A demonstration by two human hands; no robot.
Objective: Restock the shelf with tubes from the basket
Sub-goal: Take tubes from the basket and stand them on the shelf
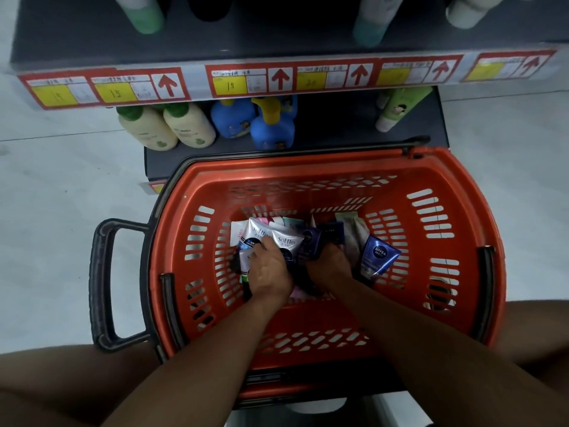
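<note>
Both hands down in the red basket (462, 180), centre of frame. Left hand (269, 272) curled over the white tubes (284, 241); right hand (331, 265) closed on a dark blue tube (311, 241). Long axes pointing up-frame toward the shelf (323, 131), directly above the hands. Another blue tube (378, 254) lying just right.

- Basket (446, 180): red slotted plastic, black handle, stood before the shelf (277, 75).
- Tubes (284, 241): white, silver and dark blue, heaped on its floor.
- Blue tube (379, 252): lay tilted at the heap's right.
</note>
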